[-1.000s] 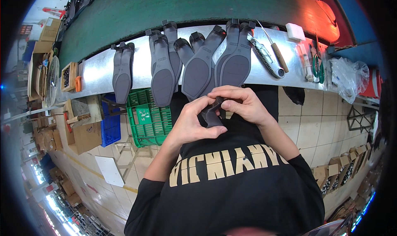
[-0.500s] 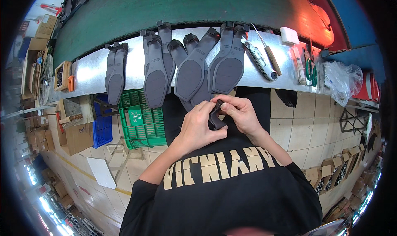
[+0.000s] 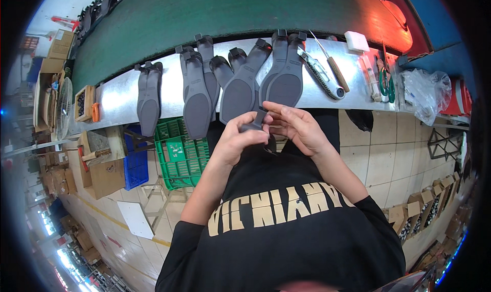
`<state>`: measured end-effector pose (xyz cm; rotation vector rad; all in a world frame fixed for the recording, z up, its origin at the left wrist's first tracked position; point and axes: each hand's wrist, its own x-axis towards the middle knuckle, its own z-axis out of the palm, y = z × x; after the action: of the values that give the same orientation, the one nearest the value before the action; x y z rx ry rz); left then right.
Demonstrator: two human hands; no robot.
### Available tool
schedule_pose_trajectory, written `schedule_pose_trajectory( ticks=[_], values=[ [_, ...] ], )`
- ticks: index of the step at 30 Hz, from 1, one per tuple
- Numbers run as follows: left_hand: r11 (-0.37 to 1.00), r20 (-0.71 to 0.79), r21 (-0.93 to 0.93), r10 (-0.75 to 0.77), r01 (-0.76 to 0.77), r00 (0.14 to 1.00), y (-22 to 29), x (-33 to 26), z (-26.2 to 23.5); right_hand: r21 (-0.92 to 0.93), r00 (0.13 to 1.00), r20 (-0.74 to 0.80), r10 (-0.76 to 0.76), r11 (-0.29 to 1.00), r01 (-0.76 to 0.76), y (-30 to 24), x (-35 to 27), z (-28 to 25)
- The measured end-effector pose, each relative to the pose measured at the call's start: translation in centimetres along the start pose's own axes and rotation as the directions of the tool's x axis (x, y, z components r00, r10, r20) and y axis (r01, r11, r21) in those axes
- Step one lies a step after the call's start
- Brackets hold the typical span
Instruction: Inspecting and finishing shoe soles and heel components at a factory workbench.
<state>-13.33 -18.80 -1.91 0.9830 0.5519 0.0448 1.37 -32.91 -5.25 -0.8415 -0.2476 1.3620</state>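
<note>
My left hand [image 3: 236, 138] is closed round a dark grey shoe sole [image 3: 250, 127] with a small block heel, held just in front of the bench edge. Beside the heel is my right hand [image 3: 302, 130], its index finger stretched out and its fingers apart; whether the fingertips touch the sole is hard to see. Part of the dark piece below the hands is hidden. On the metal bench [image 3: 174, 77] lie several similar heeled soles, grouped in overlapping bunches: a pair [image 3: 149, 105] at the left, others [image 3: 197, 110] in the middle, and another [image 3: 284, 90] farther right.
Right of the soles lie a utility knife [image 3: 322, 76], a wooden-handled awl [image 3: 336, 73], green-handled scissors [image 3: 386, 82], a white block [image 3: 356, 41] and a plastic bag [image 3: 424, 95]. A green belt [image 3: 230, 10] runs behind the bench. Below stands a green crate [image 3: 181, 154].
The held sole has turned so its heel now points up. My right hand has loosened from its pinch and spread its fingers. The view has shifted slightly.
</note>
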Motion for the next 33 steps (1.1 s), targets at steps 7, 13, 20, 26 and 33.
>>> schedule_pose_trajectory(
  ticks=[7, 13, 20, 26, 33],
  values=[
    [0.976, 0.027, -0.211, 0.069, -0.061, 0.997, 0.0, 0.2, 0.3, -0.054, 0.981, 0.084, -0.173, 0.983, 0.178, 0.1, 1.0, 2.2],
    [0.945, -0.031, -0.304, 0.115, -0.119, 0.993, -0.6, 0.3, 0.3, -0.056, 0.985, -0.026, -0.171, 0.984, 0.170, 0.6, 1.6, 3.5],
    [0.957, -0.194, -0.174, 0.199, -0.233, 0.961, -0.5, 0.5, 1.9, 0.005, 0.979, -0.081, -0.188, 0.982, 0.189, -0.2, 2.5, 5.1],
    [0.936, -0.282, -0.126, 0.283, -0.328, 0.917, -0.8, 0.9, 2.5, 0.080, 0.977, -0.043, -0.209, 0.974, 0.212, -0.5, 2.6, 5.3],
    [0.928, -0.291, -0.320, 0.095, -0.191, 0.952, -1.1, 1.0, 2.1, 0.059, 0.981, -0.068, -0.183, 0.981, 0.187, -0.1, 2.8, 4.9]
  ],
)
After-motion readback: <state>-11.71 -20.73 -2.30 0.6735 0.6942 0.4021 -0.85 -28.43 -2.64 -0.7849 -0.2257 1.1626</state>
